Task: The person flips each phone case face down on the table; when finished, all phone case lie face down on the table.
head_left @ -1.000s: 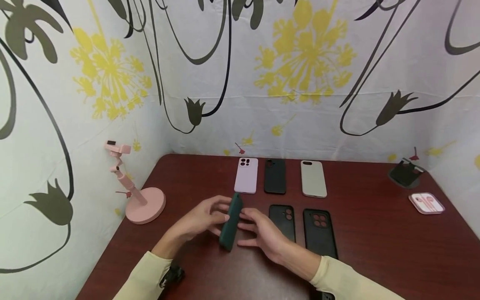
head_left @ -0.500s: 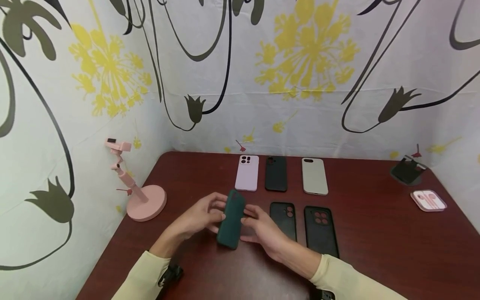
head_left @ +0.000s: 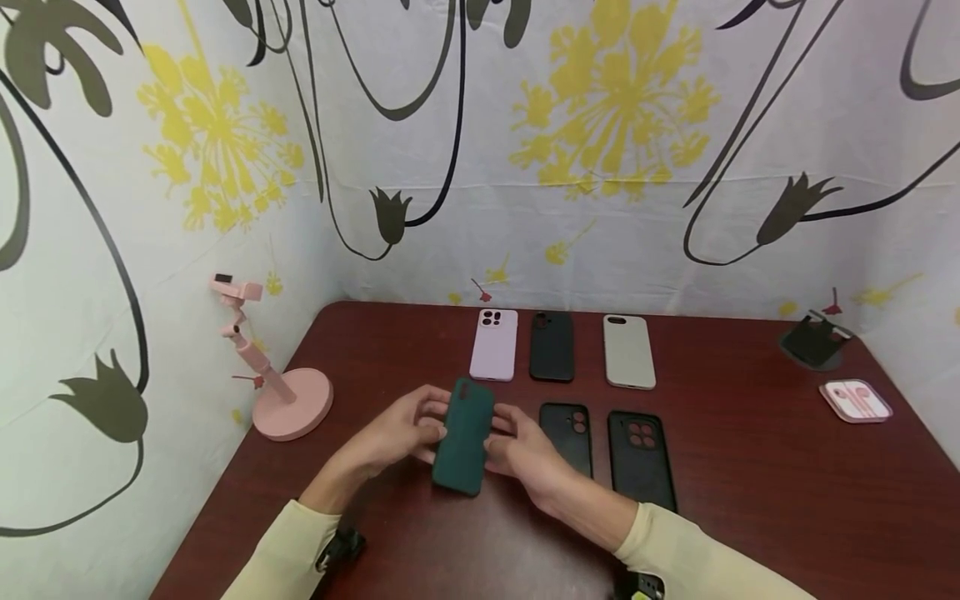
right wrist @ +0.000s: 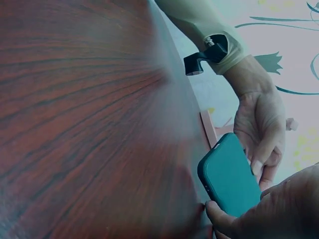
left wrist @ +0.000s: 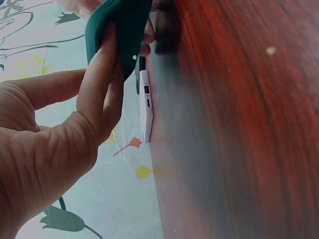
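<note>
Between both hands a dark green phone case [head_left: 465, 437] is held up off the table, tilted, its outer back toward the head camera. My left hand [head_left: 401, 429] grips its left edge, thumb in front and fingers behind. On the opposite edge my right hand [head_left: 528, 458] pinches it between thumb and fingers. In the left wrist view, fingers [left wrist: 99, 74] of the left hand lie along the green case [left wrist: 119, 30]. The right wrist view has the case [right wrist: 229, 172] with the right hand [right wrist: 279, 209] at its lower side. Whether a phone sits inside is hidden.
Behind the hands lie a lilac case [head_left: 494, 345], a black case [head_left: 551, 347] and a pale grey case [head_left: 628, 352]. Two dark cases, one [head_left: 566, 437] nearer and one [head_left: 642, 458] farther right, adjoin the right forearm. A pink stand [head_left: 292, 406] is left; an earphone box [head_left: 857, 401] is right.
The green case has turned from nearly edge-on to showing its broad back. My right hand's fingers have closed in on its right edge.
</note>
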{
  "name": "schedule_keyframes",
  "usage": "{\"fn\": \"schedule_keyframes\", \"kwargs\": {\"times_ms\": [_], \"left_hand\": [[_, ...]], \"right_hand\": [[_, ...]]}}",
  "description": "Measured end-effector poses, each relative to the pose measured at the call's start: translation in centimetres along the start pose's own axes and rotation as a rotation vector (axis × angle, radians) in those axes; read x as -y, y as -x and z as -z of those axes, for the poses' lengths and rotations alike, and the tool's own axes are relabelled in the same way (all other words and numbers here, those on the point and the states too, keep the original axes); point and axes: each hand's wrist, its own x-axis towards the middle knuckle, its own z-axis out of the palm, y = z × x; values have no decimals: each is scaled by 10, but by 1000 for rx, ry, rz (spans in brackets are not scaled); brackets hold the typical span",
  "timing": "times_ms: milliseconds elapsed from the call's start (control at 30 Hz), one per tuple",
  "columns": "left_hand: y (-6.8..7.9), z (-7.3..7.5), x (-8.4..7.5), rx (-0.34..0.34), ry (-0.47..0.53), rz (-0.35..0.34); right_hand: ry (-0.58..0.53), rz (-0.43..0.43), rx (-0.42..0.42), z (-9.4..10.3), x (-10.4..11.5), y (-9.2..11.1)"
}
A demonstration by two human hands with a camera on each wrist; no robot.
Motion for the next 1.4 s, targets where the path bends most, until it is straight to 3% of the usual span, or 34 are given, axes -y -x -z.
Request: {"fn": "schedule_keyframes", "kwargs": {"times_ms": [233,467,733,867,1133,1400], "left_hand": [[-3,1,2,-8,10,20],[-5,0,1,-16,29,31],[-8,1,6,-9,32,41],[-11,1,8,-17,-2,48],[-15,-1,8,-99,-113,59],[-23,-8,8,-123,-223,51]], "right_hand": [[15,-13,-49,1,-1,1],[37,26,-96,1,-5,-2],[161,46,-166,3,-7,-4],[214,58,-171,7,-6,-7],[318,104,-185,7,-4,-9],[415,107,-215,8,-7,-8]]}}
